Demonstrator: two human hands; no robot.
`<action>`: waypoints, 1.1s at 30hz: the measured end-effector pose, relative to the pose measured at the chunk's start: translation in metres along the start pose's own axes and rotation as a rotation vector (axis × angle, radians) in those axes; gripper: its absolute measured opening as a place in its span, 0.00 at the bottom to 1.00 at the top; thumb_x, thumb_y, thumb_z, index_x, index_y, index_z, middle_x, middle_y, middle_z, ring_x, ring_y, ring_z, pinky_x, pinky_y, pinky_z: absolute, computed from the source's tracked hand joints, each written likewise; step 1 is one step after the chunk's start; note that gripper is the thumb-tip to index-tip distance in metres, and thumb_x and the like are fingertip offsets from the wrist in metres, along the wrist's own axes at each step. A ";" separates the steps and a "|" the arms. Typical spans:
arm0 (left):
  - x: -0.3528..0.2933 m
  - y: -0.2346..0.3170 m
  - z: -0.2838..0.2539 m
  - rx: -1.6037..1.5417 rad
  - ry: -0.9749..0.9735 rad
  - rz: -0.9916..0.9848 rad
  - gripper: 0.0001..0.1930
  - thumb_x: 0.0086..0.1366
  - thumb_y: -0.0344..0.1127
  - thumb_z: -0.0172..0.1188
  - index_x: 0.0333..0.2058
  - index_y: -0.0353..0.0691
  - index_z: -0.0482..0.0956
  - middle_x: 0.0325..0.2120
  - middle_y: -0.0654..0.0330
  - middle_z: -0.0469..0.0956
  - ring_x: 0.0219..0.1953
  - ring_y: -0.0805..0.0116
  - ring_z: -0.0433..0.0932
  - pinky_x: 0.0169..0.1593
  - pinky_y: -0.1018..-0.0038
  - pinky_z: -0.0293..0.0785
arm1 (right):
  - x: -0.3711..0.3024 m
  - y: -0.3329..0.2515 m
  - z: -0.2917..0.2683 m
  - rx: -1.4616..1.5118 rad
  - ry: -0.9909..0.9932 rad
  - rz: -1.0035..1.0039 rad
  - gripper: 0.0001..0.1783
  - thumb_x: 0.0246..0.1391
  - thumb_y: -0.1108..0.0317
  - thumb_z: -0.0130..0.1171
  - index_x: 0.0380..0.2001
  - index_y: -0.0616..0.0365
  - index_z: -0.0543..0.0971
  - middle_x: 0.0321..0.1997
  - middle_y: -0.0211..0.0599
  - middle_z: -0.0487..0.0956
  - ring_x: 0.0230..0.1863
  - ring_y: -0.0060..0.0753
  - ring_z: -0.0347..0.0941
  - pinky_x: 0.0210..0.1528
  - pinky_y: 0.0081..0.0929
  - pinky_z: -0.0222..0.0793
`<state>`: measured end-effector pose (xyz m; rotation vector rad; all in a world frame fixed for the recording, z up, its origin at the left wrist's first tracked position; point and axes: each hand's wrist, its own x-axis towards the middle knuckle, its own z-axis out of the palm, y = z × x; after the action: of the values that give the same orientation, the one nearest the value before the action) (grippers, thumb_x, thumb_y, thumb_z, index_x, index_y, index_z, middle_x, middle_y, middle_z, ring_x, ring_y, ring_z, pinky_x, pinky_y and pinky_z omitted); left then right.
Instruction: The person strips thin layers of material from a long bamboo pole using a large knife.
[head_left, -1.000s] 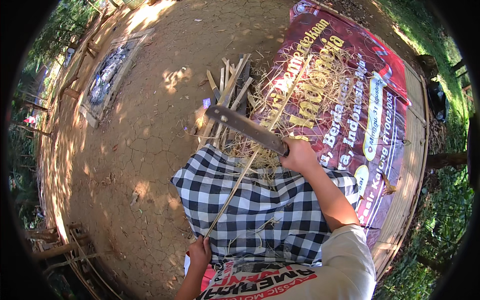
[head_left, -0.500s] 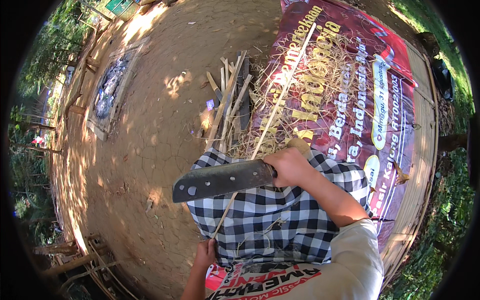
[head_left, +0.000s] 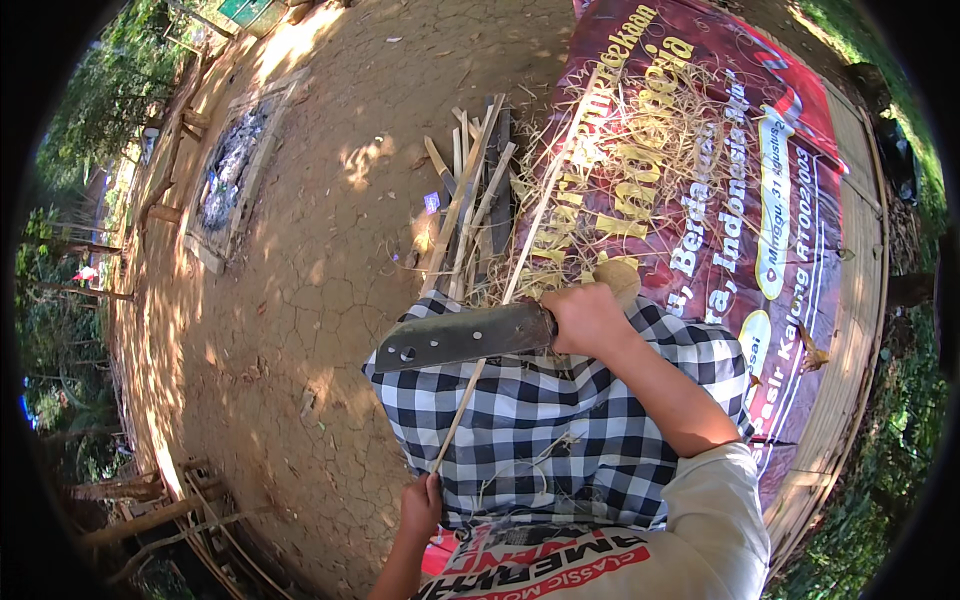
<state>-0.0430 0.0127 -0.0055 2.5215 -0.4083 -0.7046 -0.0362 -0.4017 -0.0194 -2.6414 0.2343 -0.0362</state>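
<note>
My right hand (head_left: 590, 318) is wrapped round the handle of a broad, dark cleaver (head_left: 465, 338) with several holes in its blade. The blade points left and lies across a long, thin bamboo strip (head_left: 543, 205). My left hand (head_left: 420, 505) pinches the strip's near end by my lap. From there the strip runs up and away to the right, passing beneath the blade. A black-and-white checkered cloth (head_left: 560, 430) covers my lap under both hands. The rounded end of the wooden handle (head_left: 618, 280) shows beyond my right fist.
Pale shavings (head_left: 640, 150) litter a dark red printed banner (head_left: 690, 270) spread over a bamboo platform (head_left: 850, 290) on the right. Split bamboo pieces (head_left: 465, 200) are piled ahead of my lap. A framed ash pit (head_left: 235, 165) lies on the cracked dirt ground (head_left: 290, 330) to the left.
The cleaver and my right hand have shifted slightly right and up, and the blade's angle has changed a little. The strip's far end sits lower. My left hand keeps its grip.
</note>
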 end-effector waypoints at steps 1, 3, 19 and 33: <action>-0.001 0.006 -0.002 0.009 -0.002 -0.014 0.19 0.69 0.38 0.46 0.22 0.31 0.71 0.14 0.41 0.69 0.18 0.40 0.71 0.23 0.58 0.64 | 0.002 0.006 0.002 -0.022 -0.001 0.022 0.14 0.27 0.66 0.63 0.24 0.54 0.78 0.22 0.41 0.79 0.27 0.46 0.78 0.31 0.40 0.73; -0.001 0.007 0.000 0.042 0.026 0.006 0.19 0.69 0.38 0.46 0.22 0.30 0.71 0.13 0.42 0.68 0.17 0.42 0.71 0.22 0.59 0.64 | 0.003 0.016 0.005 -0.058 0.022 0.033 0.15 0.25 0.66 0.63 0.24 0.54 0.77 0.23 0.40 0.79 0.28 0.47 0.77 0.32 0.39 0.73; 0.002 0.002 0.013 0.091 0.122 0.070 0.18 0.68 0.38 0.47 0.21 0.32 0.72 0.15 0.40 0.70 0.20 0.38 0.71 0.24 0.54 0.65 | -0.007 0.044 -0.015 -0.104 0.191 0.215 0.11 0.32 0.70 0.60 0.25 0.59 0.77 0.21 0.46 0.78 0.26 0.48 0.78 0.30 0.40 0.74; -0.001 -0.005 0.013 0.122 0.145 0.103 0.18 0.68 0.36 0.47 0.20 0.32 0.71 0.14 0.41 0.69 0.19 0.38 0.71 0.22 0.55 0.63 | 0.014 0.052 -0.001 -0.069 0.236 0.087 0.12 0.31 0.66 0.63 0.24 0.56 0.77 0.23 0.42 0.79 0.27 0.45 0.78 0.31 0.38 0.74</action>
<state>-0.0504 0.0120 -0.0176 2.6233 -0.5399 -0.4673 -0.0308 -0.4493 -0.0435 -2.6899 0.4356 -0.3172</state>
